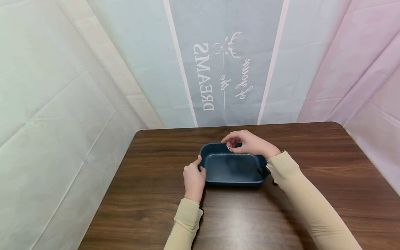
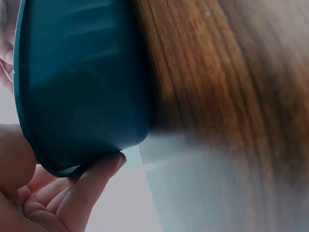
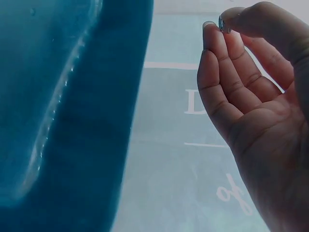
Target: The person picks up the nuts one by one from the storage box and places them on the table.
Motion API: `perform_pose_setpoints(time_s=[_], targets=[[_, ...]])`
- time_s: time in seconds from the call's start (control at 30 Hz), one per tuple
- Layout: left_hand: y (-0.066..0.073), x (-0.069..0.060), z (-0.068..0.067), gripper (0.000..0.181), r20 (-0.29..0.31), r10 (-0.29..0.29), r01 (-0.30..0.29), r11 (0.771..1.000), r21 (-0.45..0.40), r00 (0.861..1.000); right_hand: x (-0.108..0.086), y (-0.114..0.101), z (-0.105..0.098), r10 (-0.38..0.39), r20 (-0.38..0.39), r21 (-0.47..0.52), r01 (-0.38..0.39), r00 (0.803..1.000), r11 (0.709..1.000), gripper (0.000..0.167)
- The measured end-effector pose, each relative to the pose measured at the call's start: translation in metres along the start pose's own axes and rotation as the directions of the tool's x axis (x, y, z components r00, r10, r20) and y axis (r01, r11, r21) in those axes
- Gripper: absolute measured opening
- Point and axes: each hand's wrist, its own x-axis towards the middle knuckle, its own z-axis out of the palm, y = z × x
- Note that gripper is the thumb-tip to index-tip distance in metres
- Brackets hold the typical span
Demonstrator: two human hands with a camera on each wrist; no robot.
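A dark blue rectangular basin (image 1: 234,168) with rounded corners rests on the table. In the right wrist view its inside (image 3: 29,96) looks wet, with droplets and a bright line along the wall; whether water stands in it I cannot tell. My left hand (image 1: 194,180) grips the basin's left end, thumb at the rim and fingers (image 2: 91,186) against the outer wall. Above the far rim, my right hand (image 1: 247,142) pinches a small shiny ring-like piece (image 3: 222,23) between thumb and fingertip. Its exact kind is too small to tell.
The brown wood-grain table (image 1: 150,194) has rounded far corners. Behind it hangs a pale curtain (image 1: 231,69) with mirrored lettering, and pale cloth (image 1: 53,114) covers the left side. A dark strap (image 1: 268,169) shows near the right cuff.
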Motion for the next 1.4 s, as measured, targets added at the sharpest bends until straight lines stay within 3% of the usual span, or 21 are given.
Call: perform_pose_setpoints(time_s=[0.67,1.0,1.23,1.4], targets=[[0.001,0.001,-0.002,0.042,-0.011,-0.003,0.003,1.000,0.019,1.000,-0.015,-0.010,-0.015,0.052,-0.035,0.008,-0.052,0.998,0.999,0.033],[0.001,0.002,-0.001,0.042,-0.007,0.005,-0.005,1.000,0.023,1.000,-0.034,-0.004,-0.024,0.018,-0.009,-0.047,-0.019,1.000,0.999,0.031],[0.001,0.001,-0.001,0.042,-0.010,0.011,-0.011,1.000,0.022,1.000,-0.054,-0.001,-0.026,0.070,-0.008,-0.069,-0.070,0.998,0.995,0.033],[0.002,0.001,-0.001,0.042,-0.010,0.011,-0.011,1.000,0.018,1.000,-0.067,0.002,-0.027,0.064,-0.031,-0.068,-0.066,0.997,0.996,0.034]])
